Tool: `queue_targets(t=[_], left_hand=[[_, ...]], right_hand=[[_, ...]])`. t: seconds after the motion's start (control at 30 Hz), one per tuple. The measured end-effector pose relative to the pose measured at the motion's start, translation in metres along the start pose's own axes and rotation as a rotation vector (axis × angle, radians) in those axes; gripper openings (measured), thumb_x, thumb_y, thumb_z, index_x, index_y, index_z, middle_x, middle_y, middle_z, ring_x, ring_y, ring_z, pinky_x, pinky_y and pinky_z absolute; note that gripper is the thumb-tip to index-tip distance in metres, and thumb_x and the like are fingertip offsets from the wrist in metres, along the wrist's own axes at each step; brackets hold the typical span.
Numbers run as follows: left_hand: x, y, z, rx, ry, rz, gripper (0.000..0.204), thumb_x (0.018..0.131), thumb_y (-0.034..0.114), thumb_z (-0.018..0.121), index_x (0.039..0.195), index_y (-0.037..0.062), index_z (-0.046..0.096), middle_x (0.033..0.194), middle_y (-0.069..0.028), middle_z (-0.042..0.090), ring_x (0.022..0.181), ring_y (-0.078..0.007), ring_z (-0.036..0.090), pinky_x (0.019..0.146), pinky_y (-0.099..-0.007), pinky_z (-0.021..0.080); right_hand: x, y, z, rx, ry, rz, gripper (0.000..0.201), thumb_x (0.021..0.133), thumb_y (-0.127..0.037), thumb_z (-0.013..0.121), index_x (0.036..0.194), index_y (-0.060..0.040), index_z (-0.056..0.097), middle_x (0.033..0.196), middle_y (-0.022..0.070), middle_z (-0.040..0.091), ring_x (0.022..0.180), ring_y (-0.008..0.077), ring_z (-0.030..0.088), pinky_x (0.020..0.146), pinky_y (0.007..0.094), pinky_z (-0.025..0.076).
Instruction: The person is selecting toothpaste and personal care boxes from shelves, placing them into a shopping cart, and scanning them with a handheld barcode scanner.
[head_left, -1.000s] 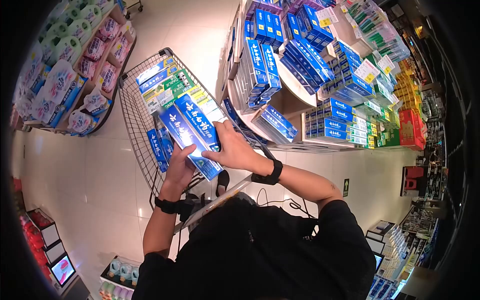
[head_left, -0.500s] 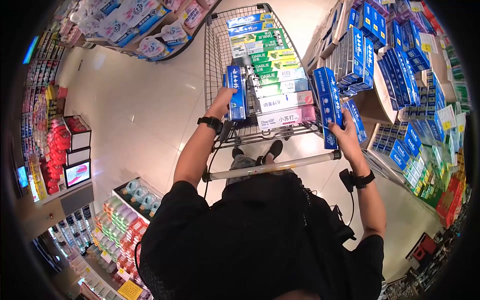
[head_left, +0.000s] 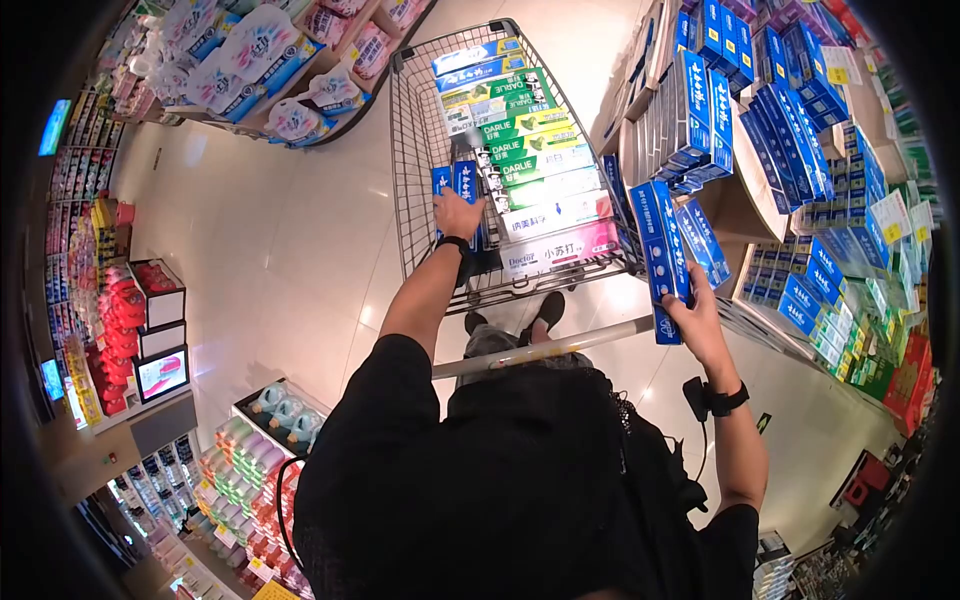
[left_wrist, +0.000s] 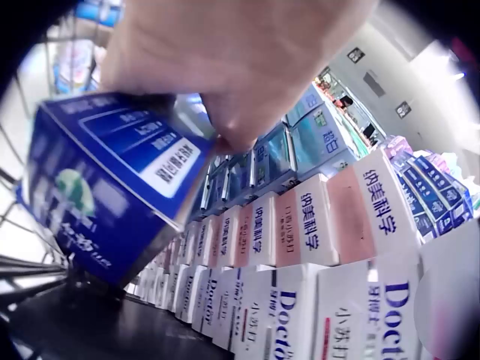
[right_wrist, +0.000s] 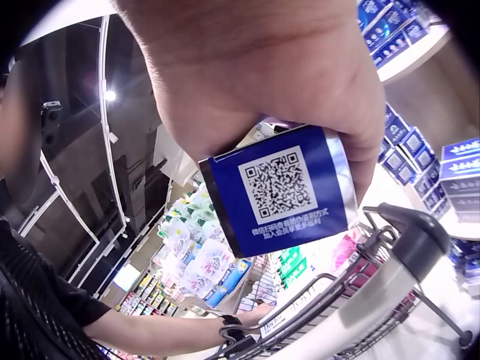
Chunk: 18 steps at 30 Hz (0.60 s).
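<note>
A person in a black short-sleeved shirt (head_left: 520,470), seen from above, stands behind the pale handle (head_left: 540,352) of a shopping cart (head_left: 412,120). Dark shoes (head_left: 549,308) show on the floor between handle and basket.

The right hand (head_left: 697,315) grasps a long blue carton (head_left: 655,245) by its near end, thumb on top. The carton is held above the right end of the handle, beside the basket's near right corner. In the right wrist view, a QR code (right_wrist: 279,185) fills the end that faces the camera.

The left hand (head_left: 459,216) reaches into the basket and grips a blue box (head_left: 465,175) along the left side, thumb to the right; a second blue box (head_left: 442,180) lies just beside it. The left wrist view shows the gripped box tilted near the wire mesh, though most of the fingertips are hidden.

To the right of these boxes, packed rows run away from the person: pink-and-white Doctor cartons (head_left: 560,250) nearest, green DARLIE cartons (head_left: 515,150) farther along, and blue cartons (head_left: 480,68) at the far end.

Right of the cart, a curved wooden display (head_left: 750,225) carries stacked blue cartons (head_left: 690,115). Beyond the cart to the left, shelves hold white-and-blue packs (head_left: 255,60). A lit screen (head_left: 162,372) glows at far left.
</note>
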<state>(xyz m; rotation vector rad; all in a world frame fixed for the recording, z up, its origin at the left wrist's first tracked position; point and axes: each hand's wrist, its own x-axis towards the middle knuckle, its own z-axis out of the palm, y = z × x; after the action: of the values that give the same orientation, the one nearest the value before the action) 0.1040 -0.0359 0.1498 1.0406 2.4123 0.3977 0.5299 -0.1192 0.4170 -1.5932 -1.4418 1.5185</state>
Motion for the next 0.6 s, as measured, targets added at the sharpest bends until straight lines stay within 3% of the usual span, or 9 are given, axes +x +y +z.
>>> queue_targets(t=[0.03,0.07,0.37,0.43,0.53,0.57,0.6], left_hand=[[0.004,-0.002,0.004,-0.002,0.000,0.002,0.094,0.079,0.047,0.092,0.141,-0.0091,0.050,0.137,-0.0339,0.061,0.124,-0.0499,0.065,0.108,-0.0526,0.056],[0.008,-0.005,0.006,0.076,-0.028,0.033,0.093,0.079,0.048,0.092,0.140,-0.0090,0.051,0.136,-0.0320,0.063,0.122,-0.0489,0.067,0.107,-0.0525,0.057],[0.016,-0.017,0.020,0.250,-0.081,0.060,0.086,0.082,0.040,0.094,0.143,-0.0018,0.052,0.141,-0.0249,0.062,0.117,-0.0402,0.073,0.100,-0.0474,0.062],[0.015,-0.010,0.013,0.278,-0.120,0.041,0.084,0.084,0.036,0.094,0.147,0.0017,0.050,0.146,-0.0247,0.058,0.126,-0.0400,0.068,0.100,-0.0461,0.061],[0.034,0.005,0.041,0.348,0.086,0.176,0.094,0.084,0.050,0.088,0.156,0.0044,0.047,0.154,-0.0285,0.052,0.144,-0.0443,0.052,0.111,-0.0568,0.053],[0.039,-0.040,0.029,0.344,0.061,0.159,0.104,0.084,0.062,0.083,0.162,0.0061,0.044,0.161,-0.0315,0.047,0.148,-0.0467,0.048,0.119,-0.0600,0.046],[0.049,-0.011,0.030,0.230,-0.211,0.188,0.114,0.084,0.067,0.079,0.169,0.0065,0.034,0.166,-0.0378,0.039,0.154,-0.0517,0.039,0.125,-0.0604,0.039]], right_hand=[[-0.003,0.001,-0.001,0.012,0.013,0.028,0.053,0.099,-0.006,0.069,0.146,0.0036,0.048,0.122,0.0114,0.068,0.103,0.0133,0.069,0.094,0.0314,0.058],[-0.007,-0.001,-0.001,0.001,0.029,0.062,0.052,0.098,-0.008,0.068,0.146,-0.0010,0.050,0.116,0.0048,0.067,0.101,0.0099,0.064,0.094,0.0289,0.054],[-0.021,0.003,0.007,0.014,0.049,0.090,0.062,0.098,-0.008,0.069,0.153,0.0039,0.045,0.124,0.0090,0.067,0.107,0.0117,0.064,0.096,0.0300,0.055],[-0.020,0.003,0.001,-0.041,0.058,0.082,0.063,0.098,-0.009,0.069,0.154,0.0035,0.045,0.124,0.0089,0.066,0.109,0.0123,0.064,0.098,0.0314,0.055],[-0.019,-0.009,-0.005,-0.049,0.114,0.083,0.066,0.098,-0.012,0.072,0.155,0.0038,0.043,0.127,0.0110,0.066,0.110,0.0149,0.064,0.099,0.0311,0.053],[-0.010,-0.014,0.005,-0.037,0.075,0.086,0.067,0.098,-0.013,0.073,0.156,0.0040,0.043,0.128,0.0121,0.066,0.111,0.0158,0.064,0.099,0.0306,0.053],[-0.012,-0.007,-0.013,-0.129,0.160,0.029,0.068,0.098,-0.015,0.074,0.156,0.0041,0.044,0.129,0.0133,0.066,0.112,0.0171,0.064,0.100,0.0319,0.053]])
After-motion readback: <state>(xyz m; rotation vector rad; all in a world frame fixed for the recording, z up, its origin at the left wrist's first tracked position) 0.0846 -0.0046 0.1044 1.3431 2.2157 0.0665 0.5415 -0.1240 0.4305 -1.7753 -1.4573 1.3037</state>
